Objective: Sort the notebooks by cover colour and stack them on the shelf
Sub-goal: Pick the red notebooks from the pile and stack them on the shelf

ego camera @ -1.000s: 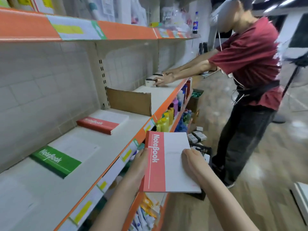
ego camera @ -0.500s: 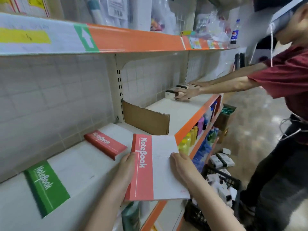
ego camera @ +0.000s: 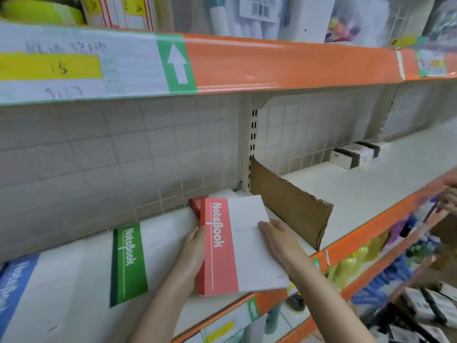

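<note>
Probably light, thin and bendy: red notebook [ego camera: 232,246] at lower centre over the red stack [ego camera: 197,206], pinched along both long edges by left hand [ego camera: 194,253] and right hand [ego camera: 279,241], fingers [ego camera: 265,226] flat on the cover.

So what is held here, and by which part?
The red notebook, held by both hands: left hand on its spine edge, right hand on the white cover's right side.

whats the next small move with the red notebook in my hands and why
Probably lower the red-spined notebook flat onto the red notebook stack beneath it and square the edges. The left hand and right hand hold it over that matching pile, with the green-spined notebook lying apart, further left on the white shelf.
</note>
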